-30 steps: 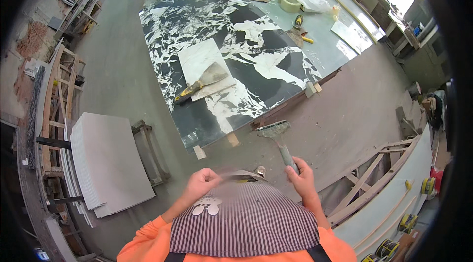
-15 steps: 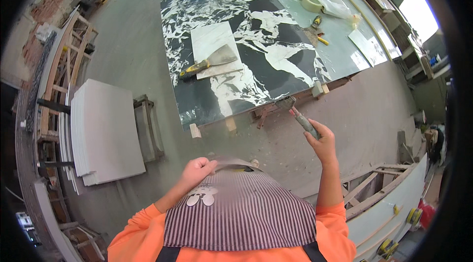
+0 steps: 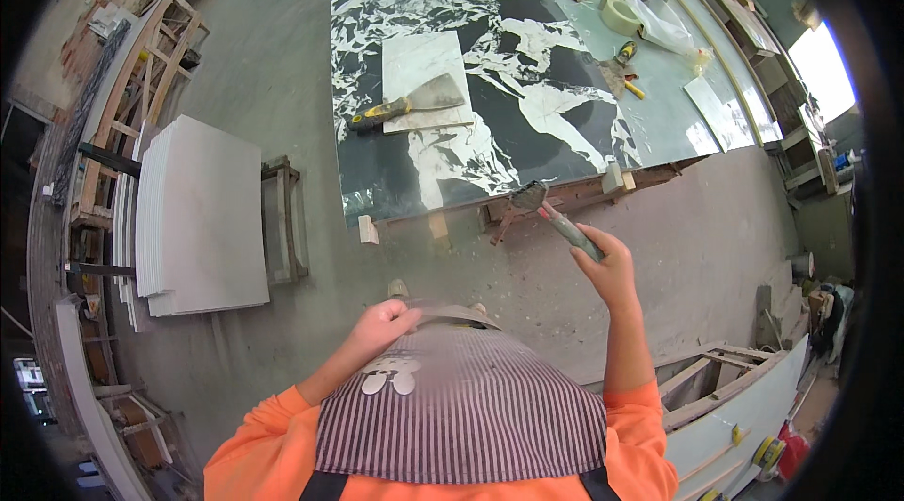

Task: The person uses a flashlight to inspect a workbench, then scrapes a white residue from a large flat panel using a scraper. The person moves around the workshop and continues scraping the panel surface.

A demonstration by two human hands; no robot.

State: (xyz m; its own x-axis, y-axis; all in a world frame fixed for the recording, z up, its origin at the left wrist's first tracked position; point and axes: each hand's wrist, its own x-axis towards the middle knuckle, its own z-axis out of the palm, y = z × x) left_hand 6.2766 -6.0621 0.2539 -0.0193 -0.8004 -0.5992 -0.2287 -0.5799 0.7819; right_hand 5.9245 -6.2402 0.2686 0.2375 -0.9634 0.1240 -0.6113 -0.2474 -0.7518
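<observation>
My right hand is closed round the grey handle of a scraper. Its dark head points away from me, at the near edge of a black-and-white marble-patterned slab. My left hand pinches the upper edge of my striped apron at waist height. On the slab lies a white marble-look tile. A wide putty knife with a yellow-and-black handle rests across that tile.
At the left, pale panels lean upright on a rack beside a wooden frame. A glass-topped table adjoins the slab, carrying a tape roll, plastic wrap and small tools. Wooden blocks stick out under the slab. Another framed bench stands at lower right.
My view has shifted, so the slab and table appear farther right and slightly higher. The scraper head sits a little lower left. Both hands keep their hold.
</observation>
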